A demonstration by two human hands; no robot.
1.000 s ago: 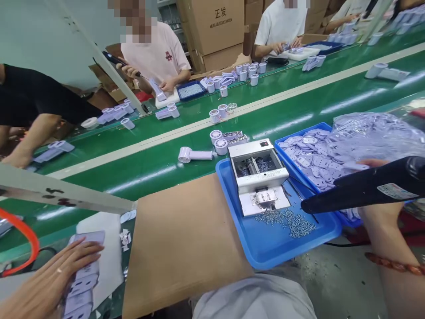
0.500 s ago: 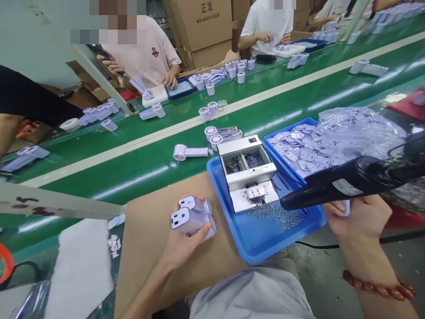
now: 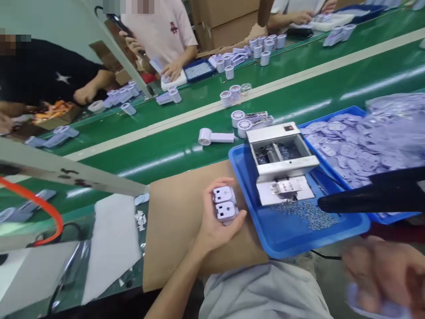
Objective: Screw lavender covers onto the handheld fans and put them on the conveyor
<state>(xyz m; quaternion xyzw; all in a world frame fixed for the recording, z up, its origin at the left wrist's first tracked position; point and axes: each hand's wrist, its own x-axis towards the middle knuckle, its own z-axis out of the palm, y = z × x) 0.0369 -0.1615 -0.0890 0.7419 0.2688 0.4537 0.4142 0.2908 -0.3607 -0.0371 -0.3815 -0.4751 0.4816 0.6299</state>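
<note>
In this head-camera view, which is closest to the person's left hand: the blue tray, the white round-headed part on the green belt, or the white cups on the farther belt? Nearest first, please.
From the left hand, which holds two white plug-faced pieces:
1. Blue tray: just to the hand's right.
2. White round-headed part: ahead, on the near belt.
3. White cups: farther ahead, on the far belt.

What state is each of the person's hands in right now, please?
Left hand: closed, holding two white plug housings.
Right hand: blurred; cannot tell whether it is holding anything.
</note>
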